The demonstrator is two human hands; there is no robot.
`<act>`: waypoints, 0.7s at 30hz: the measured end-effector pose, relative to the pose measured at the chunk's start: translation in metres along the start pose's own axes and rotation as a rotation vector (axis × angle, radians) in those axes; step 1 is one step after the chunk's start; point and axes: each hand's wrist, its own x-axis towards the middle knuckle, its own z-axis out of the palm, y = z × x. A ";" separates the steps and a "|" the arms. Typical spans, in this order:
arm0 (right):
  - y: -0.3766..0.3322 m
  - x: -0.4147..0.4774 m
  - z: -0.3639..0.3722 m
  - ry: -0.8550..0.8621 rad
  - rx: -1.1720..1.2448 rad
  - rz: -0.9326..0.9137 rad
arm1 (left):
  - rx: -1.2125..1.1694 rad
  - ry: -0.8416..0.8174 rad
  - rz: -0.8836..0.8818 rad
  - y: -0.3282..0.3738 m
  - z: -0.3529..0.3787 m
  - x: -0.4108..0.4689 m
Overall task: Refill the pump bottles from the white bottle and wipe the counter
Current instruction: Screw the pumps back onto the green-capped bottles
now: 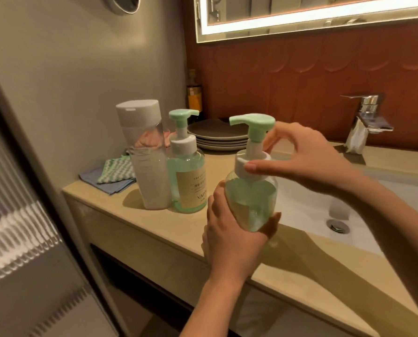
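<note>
- Currently my left hand (229, 237) grips the body of one pump bottle (250, 203), held upright over the counter (135, 227), just beside the sink (307, 210).
- My right hand (300, 159) pinches that bottle's white collar (251, 164), under the green pump head.
- I see the second pump bottle (188, 176) standing on the counter, just beside the white bottle (147, 161), whose cap is on.
- Folded cloths (115, 173) lie behind them, near the wall.

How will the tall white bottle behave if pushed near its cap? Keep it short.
The white bottle is tall and narrow, so a high push probably tips it. It looks mostly full, so likely heavy for its size. Smooth sides may slip.
</note>
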 end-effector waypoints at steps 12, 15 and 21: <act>0.006 0.027 0.034 -0.296 0.661 -0.090 | 0.015 -0.001 -0.074 -0.004 0.004 0.001; -0.004 0.022 0.038 -0.133 0.586 -0.010 | 0.036 0.035 -0.041 -0.003 0.006 0.000; -0.009 -0.001 0.046 0.078 0.333 0.029 | -0.029 0.122 0.052 -0.004 0.005 -0.002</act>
